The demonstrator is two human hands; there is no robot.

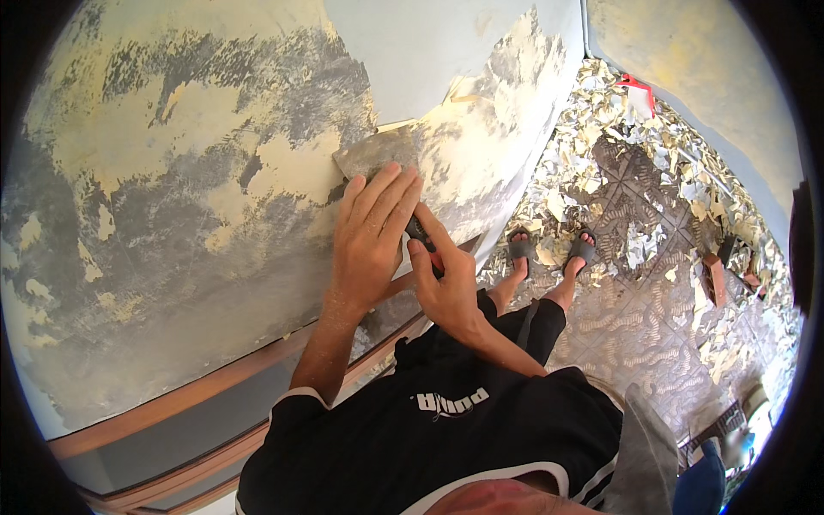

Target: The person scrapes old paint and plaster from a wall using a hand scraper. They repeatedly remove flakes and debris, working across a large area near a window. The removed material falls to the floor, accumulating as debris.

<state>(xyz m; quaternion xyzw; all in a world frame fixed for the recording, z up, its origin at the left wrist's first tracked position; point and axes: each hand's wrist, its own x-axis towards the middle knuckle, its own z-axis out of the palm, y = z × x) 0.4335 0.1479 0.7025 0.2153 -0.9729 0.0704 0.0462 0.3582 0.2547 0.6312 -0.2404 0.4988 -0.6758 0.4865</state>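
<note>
A wide-bladed scraper (pixel 380 152) lies against a wall with patchy, partly stripped paint (pixel 212 161). My right hand (pixel 447 277) grips its black and red handle, the index finger stretched along it. My left hand (pixel 370 238) rests flat, fingers extended, over the lower part of the metal blade; its thumb is hidden. Dust speckles the left hand and forearm. At the blade's upper edge a thin strip of cream paint (pixel 396 125) is lifted, just below an area of pale blue-grey paint (pixel 399 58) that is still on the wall.
Paint flakes (pixel 573 148) litter the patterned tile floor (pixel 618 322) around my sandalled feet. A red object (pixel 637 87) lies by the far wall, and a brick (pixel 713 280) at the right. Below the scraped wall runs a wooden frame (pixel 187 399). Blue and grey cloth-like items stand lower right.
</note>
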